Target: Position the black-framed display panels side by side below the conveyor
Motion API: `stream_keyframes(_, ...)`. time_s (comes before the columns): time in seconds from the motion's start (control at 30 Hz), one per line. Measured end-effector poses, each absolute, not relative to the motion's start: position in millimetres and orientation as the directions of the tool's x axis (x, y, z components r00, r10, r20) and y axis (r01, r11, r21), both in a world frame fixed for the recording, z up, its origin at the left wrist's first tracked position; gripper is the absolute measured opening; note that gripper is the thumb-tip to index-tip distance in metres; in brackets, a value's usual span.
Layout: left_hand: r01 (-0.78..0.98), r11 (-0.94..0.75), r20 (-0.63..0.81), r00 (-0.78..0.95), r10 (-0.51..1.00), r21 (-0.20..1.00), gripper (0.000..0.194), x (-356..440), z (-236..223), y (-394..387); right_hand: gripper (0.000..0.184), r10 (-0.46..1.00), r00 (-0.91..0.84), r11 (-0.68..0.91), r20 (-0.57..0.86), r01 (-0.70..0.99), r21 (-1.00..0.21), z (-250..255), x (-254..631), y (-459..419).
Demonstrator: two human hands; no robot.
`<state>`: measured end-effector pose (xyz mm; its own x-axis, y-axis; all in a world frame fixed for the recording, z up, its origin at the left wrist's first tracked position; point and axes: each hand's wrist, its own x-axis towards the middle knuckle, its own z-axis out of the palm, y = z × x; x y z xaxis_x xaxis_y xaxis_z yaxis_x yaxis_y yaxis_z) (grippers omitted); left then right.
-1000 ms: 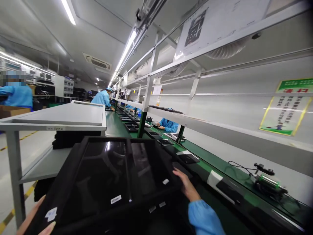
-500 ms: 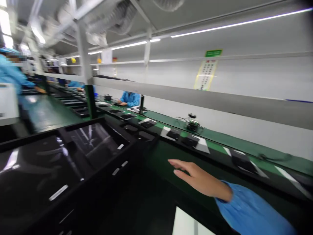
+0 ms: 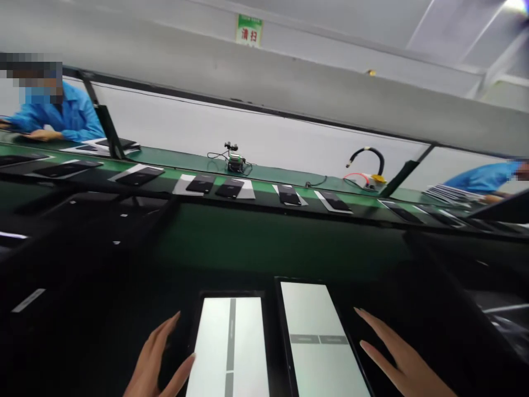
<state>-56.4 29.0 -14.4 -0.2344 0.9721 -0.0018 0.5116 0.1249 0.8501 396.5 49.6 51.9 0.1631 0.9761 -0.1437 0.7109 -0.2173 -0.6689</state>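
- Left screen (image 3: 229, 347) and right screen (image 3: 318, 339): two flat, glossy panels in black frames, side by side and just apart at the bottom of the view, their pale faces crossed by dark bars.
- Left hand (image 3: 155, 358): bare and released, its fingers (image 3: 171, 322) spread beside the left screen's frame, grasping nothing.
- Right hand (image 3: 400, 350): bare and released, its fingers (image 3: 363, 320) spread at the right screen's outer edge, not clenched.
- Green desk (image 3: 281, 242): a long, smooth belt-like surface with dark edging, running across the view.
- Small black devices (image 3: 229, 188): at least nine, thin and rectangular, in a row along the desk, several on white sheets.
- Cable-trailing fixture (image 3: 234, 161): one, small and black.
- Black gooseneck hose (image 3: 367, 160): one, curved, on a yellow base.
- Co-workers: two in blue sleeves, one at far left (image 3: 61, 113), one at far right (image 3: 481, 179).
- Green-topped sign (image 3: 249, 30): one, on a white wall.
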Motion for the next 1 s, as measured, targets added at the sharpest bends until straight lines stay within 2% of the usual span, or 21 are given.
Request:
stream_keyframes(0.1, 0.610, 0.129, -0.045, -0.152, 0.987, 0.782, 0.088, -33.3, -6.3, 67.0, 0.087, 0.962, 0.216, -0.260, -0.164, 0.555, -0.790, 27.6, 393.9, 51.9)
stream_keyframes(0.17, 0.717, 0.107, -0.028, -0.121, 0.992, 0.688, 0.098, -22.1, -5.9, 84.0, 0.092, 0.964, 0.184, -0.255, -0.194, 0.412, -0.875, 14.1, 383.3, 62.9)
stream_keyframes(0.23, 0.794, 0.091, -0.018, -0.100, 0.995, 0.602, 0.103, -15.7, -9.8, 91.5, 0.090, 0.973, 0.133, -0.222, -0.188, 0.322, -0.920, 4.2, 371.3, 75.2)
stream_keyframes(0.33, 0.842, 0.060, 0.001, -0.072, 0.997, 0.536, 0.104, -13.5, -17.6, 90.8, 0.085, 0.984, 0.098, -0.174, -0.152, 0.292, -0.940, -3.6, 359.2, 88.1)
stream_keyframes(0.47, 0.858, 0.018, 0.071, -0.064, 0.995, 0.513, 0.101, -13.9, -18.4, 87.5, 0.085, 0.989, 0.040, -0.149, -0.144, 0.325, -0.934, -3.4, 358.9, 94.9)
stream_keyframes(0.63, 0.869, -0.002, 0.084, -0.046, 0.995, 0.494, 0.102, -14.3, -10.9, 90.7, 0.089, 0.986, -0.003, -0.138, -0.165, 0.526, -0.839, 13.8, 362.3, 94.3)
stream_keyframes(0.8, 0.869, -0.029, 0.065, -0.004, 0.998, 0.495, 0.097, -18.5, -5.0, 93.1, 0.106, 0.989, -0.081, -0.015, -0.121, 0.772, -0.636, 32.2, 336.9, 91.1)
stream_keyframes(0.9, 0.856, -0.006, 0.061, -0.030, 0.998, 0.517, 0.090, -21.2, 2.0, 96.1, 0.108, 0.991, -0.092, 0.028, -0.095, 0.847, -0.530, 34.2, 316.8, 92.7)
stream_keyframes(1.0, 0.870, -0.099, 0.156, 0.026, 0.987, 0.483, 0.092, -17.5, 12.4, 109.8, 0.111, 0.994, -0.090, 0.050, -0.063, 0.880, -0.472, 34.9, 309.8, 98.4)
